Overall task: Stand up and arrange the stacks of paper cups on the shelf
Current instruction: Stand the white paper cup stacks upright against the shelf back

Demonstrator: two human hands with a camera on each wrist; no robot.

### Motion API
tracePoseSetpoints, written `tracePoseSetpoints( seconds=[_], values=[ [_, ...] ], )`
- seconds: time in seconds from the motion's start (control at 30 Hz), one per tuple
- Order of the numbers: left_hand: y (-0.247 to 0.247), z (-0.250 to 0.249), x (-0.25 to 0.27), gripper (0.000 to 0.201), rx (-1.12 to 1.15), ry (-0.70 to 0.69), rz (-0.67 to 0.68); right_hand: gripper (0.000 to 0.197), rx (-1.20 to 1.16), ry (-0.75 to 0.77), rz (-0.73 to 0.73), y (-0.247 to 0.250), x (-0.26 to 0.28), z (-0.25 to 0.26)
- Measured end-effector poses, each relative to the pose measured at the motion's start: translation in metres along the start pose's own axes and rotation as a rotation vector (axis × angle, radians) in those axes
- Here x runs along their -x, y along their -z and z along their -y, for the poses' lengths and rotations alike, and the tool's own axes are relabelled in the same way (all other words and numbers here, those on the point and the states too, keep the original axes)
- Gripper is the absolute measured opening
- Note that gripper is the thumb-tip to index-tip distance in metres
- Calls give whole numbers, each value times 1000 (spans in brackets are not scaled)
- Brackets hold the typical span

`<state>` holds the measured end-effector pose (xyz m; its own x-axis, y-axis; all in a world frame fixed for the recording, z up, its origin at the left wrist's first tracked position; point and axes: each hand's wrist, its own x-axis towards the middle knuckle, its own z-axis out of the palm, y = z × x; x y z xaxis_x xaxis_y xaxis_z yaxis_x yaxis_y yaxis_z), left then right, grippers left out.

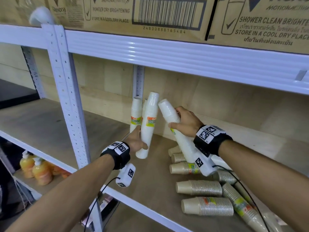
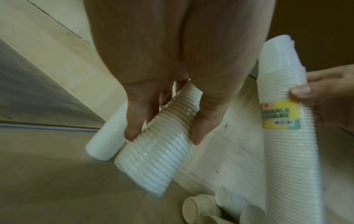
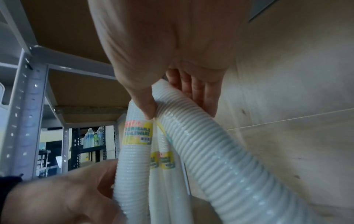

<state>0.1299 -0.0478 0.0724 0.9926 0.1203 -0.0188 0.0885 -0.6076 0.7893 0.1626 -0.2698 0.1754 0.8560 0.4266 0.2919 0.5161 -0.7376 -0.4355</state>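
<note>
My left hand (image 1: 137,141) grips a wrapped stack of white cups (image 1: 148,124) near its lower end and holds it almost upright above the shelf board (image 1: 155,178). In the left wrist view, the fingers (image 2: 132,124) and thumb curl round this stack (image 2: 159,154). My right hand (image 1: 185,123) grips a second long white stack (image 1: 168,111), which tilts left with its top near the first; its thumb and fingers wrap it (image 3: 220,159). A third white stack (image 1: 136,113) stands upright at the back wall. Several brown cup stacks (image 1: 200,188) lie on their sides at the right.
A white perforated upright (image 1: 66,97) stands left of the hands, and the upper shelf beam (image 1: 167,54) runs overhead with cardboard boxes (image 1: 133,14) on it. Orange bottles (image 1: 38,171) sit on the lower shelf. A black cable (image 1: 247,191) crosses the lying brown stacks.
</note>
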Motion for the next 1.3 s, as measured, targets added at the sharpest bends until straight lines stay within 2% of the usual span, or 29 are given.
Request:
tracePoseSetpoints(
  seconds=[0.07, 0.2, 0.43, 0.57, 0.7, 0.97, 1.13, 1.23, 1.3],
  values=[
    [4, 3, 0, 75, 19, -3, -37, 51, -72, -18, -52, -3, -8, 9],
    [12, 12, 3, 65, 37, 24, -83, 47, -223, -66, -103, -18, -19, 23],
    [12, 35, 2, 66, 33, 60, -65, 47, -429, -154, -52, -55, -30, 27],
    [9, 43, 2, 67, 26, 63, -42, 48, -446, -172, 8, -76, -28, 25],
    [5, 47, 4, 50, 8, 53, -33, 49, -448, -183, 32, -88, -27, 25],
    [4, 48, 6, 38, 66, 32, 24, 52, -470, -177, 70, -96, -26, 24],
    [23, 23, 3, 41, 209, -50, -66, 55, -501, -135, 39, -85, -30, 28],
    [37, 5, 1, 53, 271, -107, -186, 52, -459, -133, -4, -79, -35, 30],
    [44, -5, 1, 53, 281, -135, -261, 50, -448, -130, -18, -77, -36, 31]
  ],
)
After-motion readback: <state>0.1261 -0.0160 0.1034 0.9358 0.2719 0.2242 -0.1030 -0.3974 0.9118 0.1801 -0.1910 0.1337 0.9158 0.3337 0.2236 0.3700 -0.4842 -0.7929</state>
